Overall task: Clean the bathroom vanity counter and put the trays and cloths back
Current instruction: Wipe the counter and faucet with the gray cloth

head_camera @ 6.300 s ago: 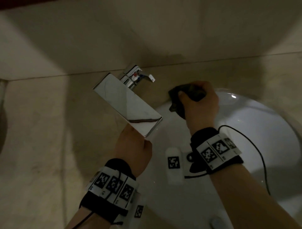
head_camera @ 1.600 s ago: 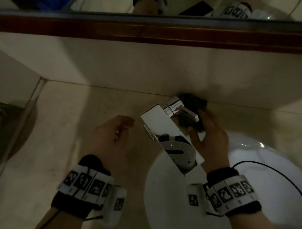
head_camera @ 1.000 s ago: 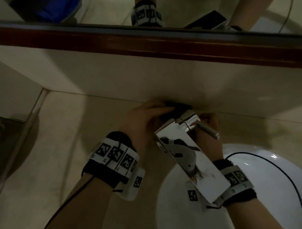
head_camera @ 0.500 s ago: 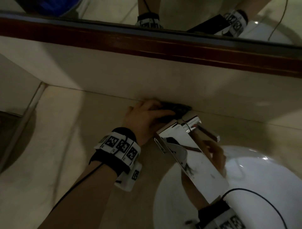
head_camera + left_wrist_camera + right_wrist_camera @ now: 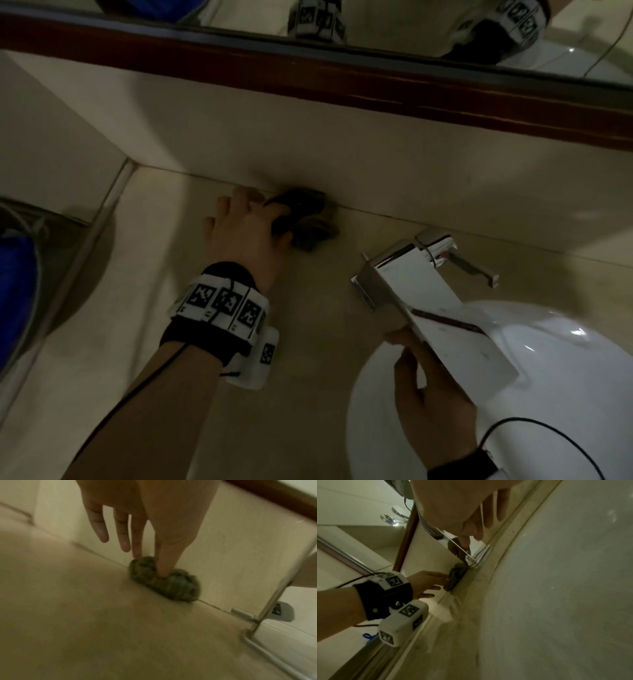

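A dark crumpled cloth (image 5: 308,219) (image 5: 171,584) (image 5: 456,574) lies on the beige vanity counter (image 5: 137,342), pushed into the seam with the back wall, left of the faucet. My left hand (image 5: 243,233) (image 5: 137,520) lies over it with straight fingers, one fingertip pressing into the cloth. The chrome faucet (image 5: 428,294) with its flat mirrored spout reaches over the white basin (image 5: 565,359). My right hand (image 5: 431,401) (image 5: 471,513) is at the basin's near-left rim, fingers loosely extended up against the spout's left edge, holding nothing.
A dark wood mirror frame (image 5: 376,85) runs above the beige backsplash. The side wall meets the counter at the far left corner, with something blue (image 5: 13,291) at the left edge. A thin black cable (image 5: 534,431) crosses the basin.
The cloth went from my right hand to my left behind the faucet. My left hand has since slid it leftward along the back wall; my right hand drew back under the spout.
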`<move>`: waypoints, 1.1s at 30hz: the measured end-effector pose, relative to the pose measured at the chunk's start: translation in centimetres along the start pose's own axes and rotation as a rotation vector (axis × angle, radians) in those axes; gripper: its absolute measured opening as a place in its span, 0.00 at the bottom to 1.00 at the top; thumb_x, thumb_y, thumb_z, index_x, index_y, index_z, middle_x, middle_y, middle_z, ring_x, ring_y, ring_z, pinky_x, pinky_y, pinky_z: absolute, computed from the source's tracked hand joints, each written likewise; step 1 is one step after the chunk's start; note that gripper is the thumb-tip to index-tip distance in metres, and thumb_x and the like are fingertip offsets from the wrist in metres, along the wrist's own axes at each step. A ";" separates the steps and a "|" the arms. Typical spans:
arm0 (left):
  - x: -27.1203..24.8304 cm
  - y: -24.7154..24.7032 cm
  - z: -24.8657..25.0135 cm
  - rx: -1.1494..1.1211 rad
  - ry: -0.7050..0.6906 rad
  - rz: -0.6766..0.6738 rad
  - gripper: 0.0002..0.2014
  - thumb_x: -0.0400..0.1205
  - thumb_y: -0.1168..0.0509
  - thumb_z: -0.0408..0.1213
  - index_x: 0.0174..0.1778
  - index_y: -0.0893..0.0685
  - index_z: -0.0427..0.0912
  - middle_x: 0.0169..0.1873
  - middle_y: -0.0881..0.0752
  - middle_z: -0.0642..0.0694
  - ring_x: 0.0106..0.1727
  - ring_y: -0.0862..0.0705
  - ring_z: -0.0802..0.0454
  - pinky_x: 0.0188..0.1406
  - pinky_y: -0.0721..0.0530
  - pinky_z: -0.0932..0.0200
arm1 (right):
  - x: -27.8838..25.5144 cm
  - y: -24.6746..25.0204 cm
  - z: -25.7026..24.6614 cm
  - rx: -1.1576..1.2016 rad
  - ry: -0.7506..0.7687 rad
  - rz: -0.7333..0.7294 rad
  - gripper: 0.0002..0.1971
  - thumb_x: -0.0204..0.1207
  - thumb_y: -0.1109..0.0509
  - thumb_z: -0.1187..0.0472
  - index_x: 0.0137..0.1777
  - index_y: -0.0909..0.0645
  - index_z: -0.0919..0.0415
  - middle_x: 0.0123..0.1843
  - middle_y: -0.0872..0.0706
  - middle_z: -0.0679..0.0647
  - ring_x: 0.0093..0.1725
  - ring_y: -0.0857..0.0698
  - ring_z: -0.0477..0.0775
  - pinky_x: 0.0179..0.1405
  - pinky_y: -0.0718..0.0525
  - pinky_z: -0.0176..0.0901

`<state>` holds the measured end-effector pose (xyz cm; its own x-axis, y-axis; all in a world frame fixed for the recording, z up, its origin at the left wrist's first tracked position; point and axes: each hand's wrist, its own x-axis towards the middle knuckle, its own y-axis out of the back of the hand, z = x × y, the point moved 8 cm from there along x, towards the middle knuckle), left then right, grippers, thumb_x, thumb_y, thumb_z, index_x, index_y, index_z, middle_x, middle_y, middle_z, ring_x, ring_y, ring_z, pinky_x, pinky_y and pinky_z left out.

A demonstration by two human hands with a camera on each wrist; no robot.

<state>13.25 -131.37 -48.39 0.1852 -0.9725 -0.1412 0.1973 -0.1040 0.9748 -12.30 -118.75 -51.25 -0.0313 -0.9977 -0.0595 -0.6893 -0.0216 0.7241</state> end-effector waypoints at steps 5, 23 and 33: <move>-1.1 -0.4 2.2 -0.134 -0.240 -0.034 0.21 0.81 0.38 0.48 0.72 0.23 0.54 0.73 0.30 0.43 0.70 0.30 0.39 0.65 0.26 0.44 | 0.3 -1.8 -6.5 0.025 0.298 -0.059 0.12 0.69 0.36 0.66 0.46 0.14 0.53 0.48 0.15 0.46 0.44 0.17 0.42 0.42 0.20 0.28; 4.4 0.7 -16.1 -0.092 0.175 -0.075 0.26 0.85 0.44 0.38 0.81 0.36 0.55 0.83 0.43 0.44 0.83 0.45 0.42 0.82 0.44 0.47 | 3.9 -10.8 -10.8 -0.235 0.235 -0.277 0.26 0.72 0.28 0.64 0.72 0.22 0.58 0.82 0.36 0.58 0.81 0.40 0.63 0.74 0.36 0.56; 6.0 1.2 -16.9 -0.170 0.298 0.101 0.29 0.83 0.44 0.41 0.81 0.39 0.38 0.82 0.41 0.39 0.82 0.44 0.40 0.81 0.42 0.42 | 5.8 -10.9 -10.3 -0.245 0.197 -0.316 0.31 0.75 0.30 0.65 0.79 0.32 0.62 0.85 0.43 0.58 0.84 0.47 0.60 0.78 0.38 0.52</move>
<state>30.91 -133.76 -50.98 0.4794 -0.8701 -0.1143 0.3166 0.0499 0.9473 2.46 -124.93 -52.44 0.3085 -0.9323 -0.1887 -0.4502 -0.3179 0.8344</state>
